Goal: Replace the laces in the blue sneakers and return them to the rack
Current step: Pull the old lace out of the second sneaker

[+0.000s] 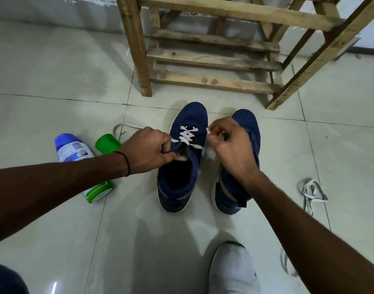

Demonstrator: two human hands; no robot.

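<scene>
Two blue sneakers stand side by side on the tiled floor, toes pointing at the wooden rack. The left sneaker has a white lace crossed through its lower eyelets. My left hand pinches the left edge of that sneaker's opening together with one lace end. My right hand is closed on the other white lace end, just right of the eyelets. It covers much of the right sneaker, which shows no lace.
A blue-capped white bottle and a green bottle lie on the floor to the left, under my left forearm. Grey old laces lie at right and behind the bottles. My white shoe is at the bottom.
</scene>
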